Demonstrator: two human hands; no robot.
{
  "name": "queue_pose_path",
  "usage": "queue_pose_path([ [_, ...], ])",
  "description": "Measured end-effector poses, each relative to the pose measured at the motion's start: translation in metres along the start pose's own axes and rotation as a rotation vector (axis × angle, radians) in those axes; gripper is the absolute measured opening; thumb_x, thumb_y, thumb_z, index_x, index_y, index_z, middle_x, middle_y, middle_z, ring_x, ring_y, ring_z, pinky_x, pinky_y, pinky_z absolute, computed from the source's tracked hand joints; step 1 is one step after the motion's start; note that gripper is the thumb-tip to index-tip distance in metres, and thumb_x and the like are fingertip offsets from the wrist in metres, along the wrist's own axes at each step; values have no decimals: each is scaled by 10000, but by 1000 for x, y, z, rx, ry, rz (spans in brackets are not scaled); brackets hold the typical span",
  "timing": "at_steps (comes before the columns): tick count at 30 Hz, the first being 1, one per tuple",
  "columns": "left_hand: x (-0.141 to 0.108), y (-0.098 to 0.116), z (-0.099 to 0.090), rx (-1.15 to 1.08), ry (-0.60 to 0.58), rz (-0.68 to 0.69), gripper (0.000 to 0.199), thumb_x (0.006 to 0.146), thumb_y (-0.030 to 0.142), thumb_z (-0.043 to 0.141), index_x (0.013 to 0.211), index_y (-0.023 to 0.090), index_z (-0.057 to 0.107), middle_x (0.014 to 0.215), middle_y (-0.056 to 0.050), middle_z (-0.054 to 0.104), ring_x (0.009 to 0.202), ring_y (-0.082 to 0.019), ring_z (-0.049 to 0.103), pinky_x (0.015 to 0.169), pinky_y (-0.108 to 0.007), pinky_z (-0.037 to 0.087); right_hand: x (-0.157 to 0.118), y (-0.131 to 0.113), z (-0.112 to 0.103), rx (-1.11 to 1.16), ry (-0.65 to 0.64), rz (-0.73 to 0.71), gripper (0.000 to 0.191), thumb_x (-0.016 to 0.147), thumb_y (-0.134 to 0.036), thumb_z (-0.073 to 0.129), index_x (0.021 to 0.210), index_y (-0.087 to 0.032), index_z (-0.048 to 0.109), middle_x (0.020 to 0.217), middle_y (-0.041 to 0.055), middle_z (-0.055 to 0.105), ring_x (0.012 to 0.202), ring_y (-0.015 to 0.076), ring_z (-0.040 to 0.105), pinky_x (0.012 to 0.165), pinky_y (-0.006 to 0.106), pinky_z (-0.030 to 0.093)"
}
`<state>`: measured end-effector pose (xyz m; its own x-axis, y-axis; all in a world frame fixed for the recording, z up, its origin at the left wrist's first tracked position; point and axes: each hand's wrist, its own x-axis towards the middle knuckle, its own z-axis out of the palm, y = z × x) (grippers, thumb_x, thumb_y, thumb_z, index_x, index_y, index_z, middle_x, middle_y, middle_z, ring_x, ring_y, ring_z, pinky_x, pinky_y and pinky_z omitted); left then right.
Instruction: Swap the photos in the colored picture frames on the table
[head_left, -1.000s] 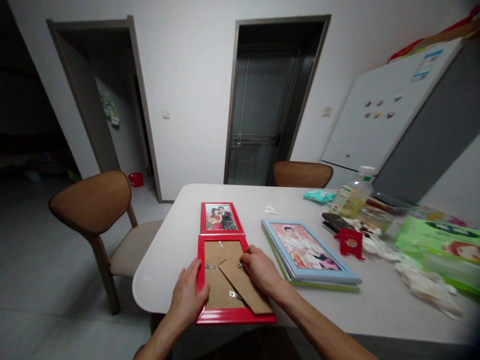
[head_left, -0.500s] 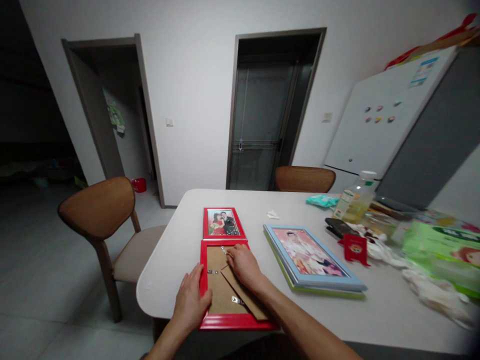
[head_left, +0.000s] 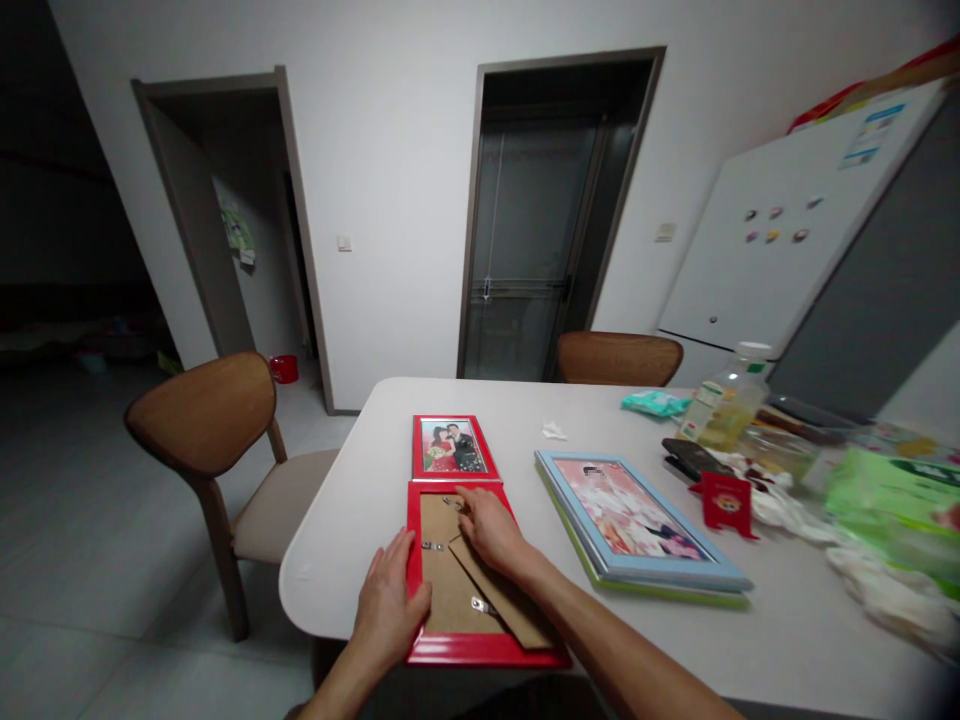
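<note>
Lying back side up near the rounded corner of the white surface (head_left: 341,540), the red frame (head_left: 491,650) exposes a brown backing board (head_left: 442,590) with metal clips and a slanting stand flap (head_left: 499,595). The left hand (head_left: 390,600), thumb apart from loosely extended fingers, braces the frame's left edge. The right hand (head_left: 487,530) is partly curled, fingers at the clip (head_left: 452,503) near the frame's far edge; whether they pinch it cannot be determined. Beyond the red frame, adjoining it, lies a framed couple photo (head_left: 452,447); to its right, a stack of frames (head_left: 637,520), blue uppermost.
</note>
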<state>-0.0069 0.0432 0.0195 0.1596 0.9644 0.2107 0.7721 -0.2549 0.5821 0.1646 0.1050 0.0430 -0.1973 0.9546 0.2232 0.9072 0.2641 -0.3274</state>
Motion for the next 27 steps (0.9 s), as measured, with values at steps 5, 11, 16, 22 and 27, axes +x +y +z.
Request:
queue_pose_path([
  [5, -2, 2, -1, 23, -12, -11, 542, 700, 204, 415, 1221, 65, 353, 1258, -130, 423, 1160, -214, 371, 987, -357, 261, -20, 20, -17, -8, -117, -64, 234, 644, -80, 460, 764, -154, 648, 842, 75, 598, 813, 166, 493, 702, 221, 326],
  [11, 0, 6, -4, 49, -34, -14, 529, 703, 203, 407, 1211, 64, 366, 1261, -126, 422, 1160, -212, 372, 987, -349, 261, -27, 34, -18, -39, -100, -62, 241, 700, -107, 426, 722, -166, 658, 798, 61, 600, 790, 160, 475, 714, 227, 310],
  [16, -1, 5, -4, 25, -19, -18, 533, 696, 207, 416, 1211, 80, 367, 1263, -117, 422, 1160, -206, 373, 990, -346, 258, -27, 23, -17, -59, -48, -48, 250, 740, -130, 401, 786, -141, 647, 829, 88, 590, 807, 168, 474, 713, 234, 316],
  [22, -2, 2, 0, 45, 0, 4, 525, 698, 180, 417, 1211, 90, 359, 1239, -115, 447, 1154, -197, 382, 994, -354, 252, -23, -23, -2, 54, -89, -204, 228, 780, -237, 422, 797, -156, 634, 805, 62, 586, 787, 148, 502, 716, 220, 340],
  [27, -2, 3, -2, 64, -15, 3, 520, 698, 185, 425, 1208, 102, 365, 1239, -108, 448, 1154, -200, 383, 994, -360, 255, -9, -43, 16, 52, -80, -111, 220, 775, -229, 429, 729, -137, 624, 786, 77, 586, 753, 155, 513, 695, 232, 359],
])
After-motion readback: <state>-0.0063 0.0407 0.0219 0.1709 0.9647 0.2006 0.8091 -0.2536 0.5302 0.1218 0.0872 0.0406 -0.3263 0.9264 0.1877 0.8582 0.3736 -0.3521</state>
